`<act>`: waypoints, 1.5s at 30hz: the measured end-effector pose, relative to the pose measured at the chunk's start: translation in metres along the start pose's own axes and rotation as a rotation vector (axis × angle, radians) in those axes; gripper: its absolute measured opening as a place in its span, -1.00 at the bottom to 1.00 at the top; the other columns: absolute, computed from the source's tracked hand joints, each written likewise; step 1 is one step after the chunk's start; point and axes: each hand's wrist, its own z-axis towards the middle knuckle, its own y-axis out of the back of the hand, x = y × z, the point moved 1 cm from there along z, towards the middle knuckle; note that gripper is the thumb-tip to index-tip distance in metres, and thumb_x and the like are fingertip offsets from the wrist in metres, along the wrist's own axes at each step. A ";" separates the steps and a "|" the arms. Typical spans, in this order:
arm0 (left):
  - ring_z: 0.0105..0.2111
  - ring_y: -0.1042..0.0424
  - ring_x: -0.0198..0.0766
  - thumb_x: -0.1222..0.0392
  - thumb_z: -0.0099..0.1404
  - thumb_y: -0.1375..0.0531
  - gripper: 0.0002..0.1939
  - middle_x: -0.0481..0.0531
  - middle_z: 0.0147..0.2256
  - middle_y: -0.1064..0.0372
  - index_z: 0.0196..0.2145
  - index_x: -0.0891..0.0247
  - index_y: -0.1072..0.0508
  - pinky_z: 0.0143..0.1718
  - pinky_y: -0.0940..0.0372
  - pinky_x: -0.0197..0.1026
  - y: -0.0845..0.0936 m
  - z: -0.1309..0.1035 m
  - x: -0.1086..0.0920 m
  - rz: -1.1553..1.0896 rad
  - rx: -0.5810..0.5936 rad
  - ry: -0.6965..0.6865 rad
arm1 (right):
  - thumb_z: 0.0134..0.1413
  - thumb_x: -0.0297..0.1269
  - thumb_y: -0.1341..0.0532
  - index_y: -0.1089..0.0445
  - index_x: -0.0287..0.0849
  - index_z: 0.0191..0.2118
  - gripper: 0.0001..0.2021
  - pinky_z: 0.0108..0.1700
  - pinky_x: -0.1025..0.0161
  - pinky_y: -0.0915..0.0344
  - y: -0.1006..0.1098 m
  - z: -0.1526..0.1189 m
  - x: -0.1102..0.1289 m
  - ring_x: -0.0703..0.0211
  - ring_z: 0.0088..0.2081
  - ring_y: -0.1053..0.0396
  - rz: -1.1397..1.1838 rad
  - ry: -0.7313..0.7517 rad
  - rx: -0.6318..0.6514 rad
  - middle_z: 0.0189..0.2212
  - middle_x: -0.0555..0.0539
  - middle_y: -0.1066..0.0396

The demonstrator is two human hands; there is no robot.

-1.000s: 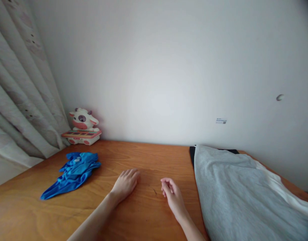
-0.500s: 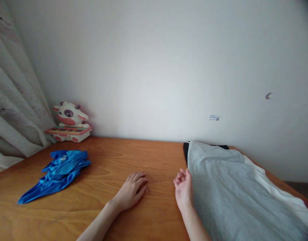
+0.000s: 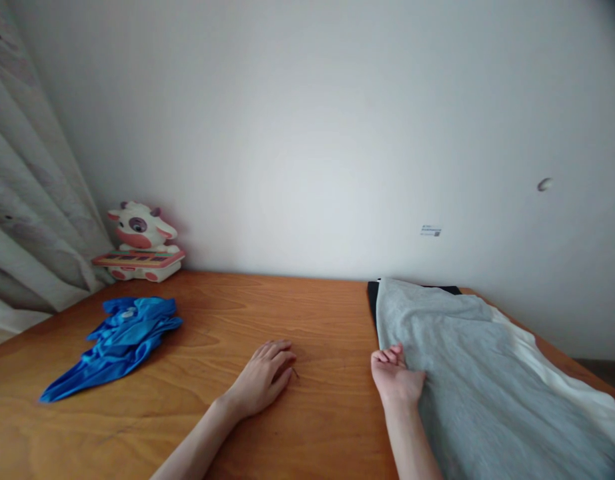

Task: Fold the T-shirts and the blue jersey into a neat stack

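My left hand point(image 3: 261, 379) lies palm down on the wooden table point(image 3: 247, 307), fingers slightly apart, holding nothing. My right hand point(image 3: 398, 380) is turned palm up at the left edge of the grey cloth point(image 3: 467, 373), its fingers curled and its thumb pointing out over the cloth; nothing shows in the palm. White fabric point(image 3: 562, 367) sticks out along the right side of the grey cloth, and black fabric point(image 3: 373, 297) shows at its far left corner. A crumpled blue garment point(image 3: 127, 340) rests on the left part of the table.
A cow-shaped toy keyboard point(image 3: 142, 250) stands at the back left corner, beside a pale curtain point(image 3: 32, 187). A white wall point(image 3: 297, 147) with a small label point(image 3: 431, 231) rises behind the table.
My right hand has moved right and slightly nearer, turning its palm further upward, with the thumb now spread out over the grey cloth. My left hand has stayed in place.
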 end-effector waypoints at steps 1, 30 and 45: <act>0.19 -0.37 -0.04 0.16 0.42 -0.10 -0.71 0.13 0.17 -0.41 0.03 0.14 -0.49 0.26 -0.26 0.10 0.000 0.000 0.000 -0.004 -0.004 -0.003 | -0.04 0.56 0.42 -0.20 -0.01 -0.52 -0.21 -0.49 0.20 -0.01 0.001 0.001 0.002 0.23 -0.64 0.04 -0.050 0.032 0.028 -0.64 0.09 -0.03; 0.19 -0.36 -0.04 0.15 0.43 -0.09 -0.71 0.14 0.18 -0.39 0.04 0.14 -0.48 0.27 -0.23 0.10 -0.004 -0.001 0.002 -0.016 -0.006 -0.007 | -0.16 -0.11 -0.34 -0.38 -0.09 -0.11 -0.58 -0.07 0.00 -0.23 -0.005 -0.004 0.005 -0.14 -0.06 -0.35 -0.756 0.437 -0.177 -0.15 -0.21 -0.46; 0.19 -0.36 -0.05 0.14 0.43 -0.09 -0.69 0.13 0.19 -0.39 0.06 0.12 -0.47 0.29 -0.21 0.11 -0.007 -0.003 0.005 -0.027 -0.027 -0.003 | 0.03 0.16 -0.20 -0.56 -0.02 -0.42 -0.63 -0.24 0.00 -0.16 0.013 0.002 0.016 -0.15 -0.34 -0.41 -1.351 0.494 -0.165 -0.41 -0.26 -0.56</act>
